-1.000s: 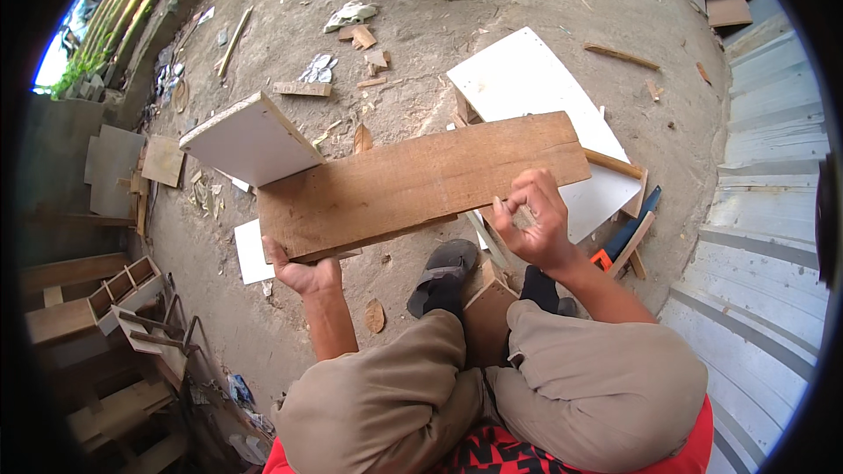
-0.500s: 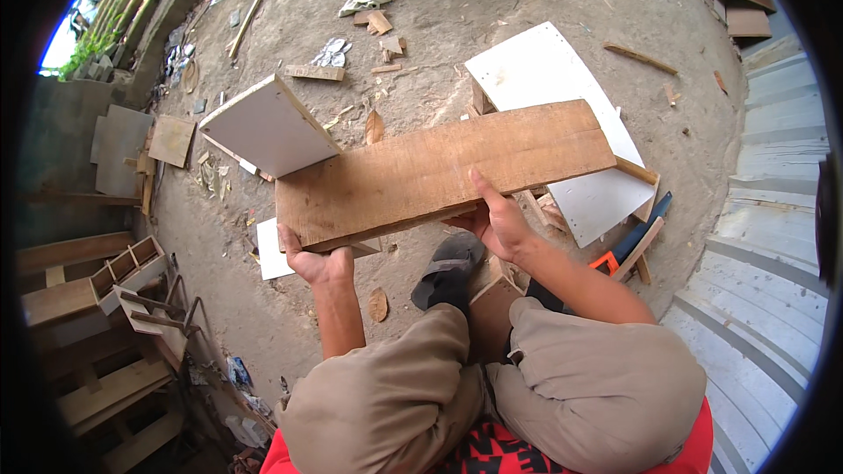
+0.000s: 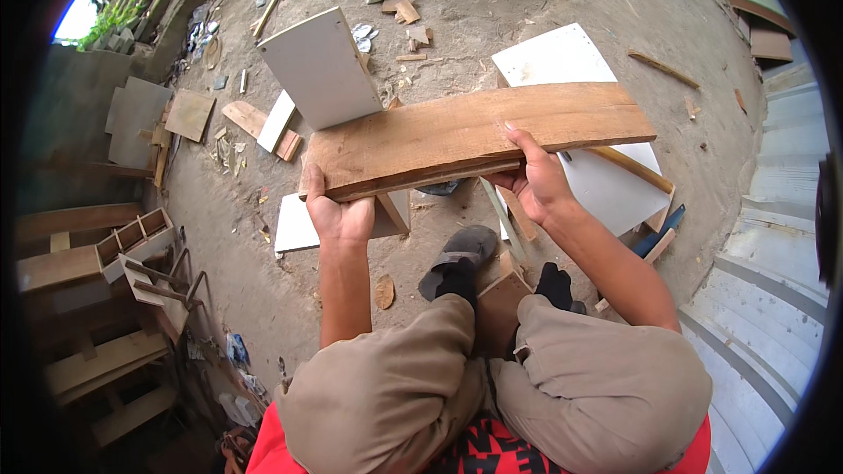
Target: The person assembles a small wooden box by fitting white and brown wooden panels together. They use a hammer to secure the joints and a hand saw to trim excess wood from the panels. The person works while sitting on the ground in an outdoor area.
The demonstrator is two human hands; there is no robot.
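Observation:
A long brown wooden board (image 3: 474,127) is held up in front of my knees, its right end a little higher. My left hand (image 3: 341,218) grips its near edge at the left end, thumb on top and fingers underneath. My right hand (image 3: 543,183) grips the same edge right of the middle, also thumb on top. A white panel (image 3: 323,66) stands up from the board's far left edge. Below the left end shows another white piece (image 3: 299,226); whether it joins the board cannot be seen. Behind the right end, a large white panel (image 3: 615,180) is partly hidden.
Wood offcuts (image 3: 256,123) and scraps lie about the dirt floor. A saw (image 3: 663,219) lies partly hidden at the right, beside corrugated metal sheeting (image 3: 755,316). Wooden frames (image 3: 136,241) are stacked at the left. My sandalled foot (image 3: 461,259) rests below the board.
Both hands have lifted the board away from me and slightly right in view, with its white panel. The view has shifted a little too. Both grips stay the same.

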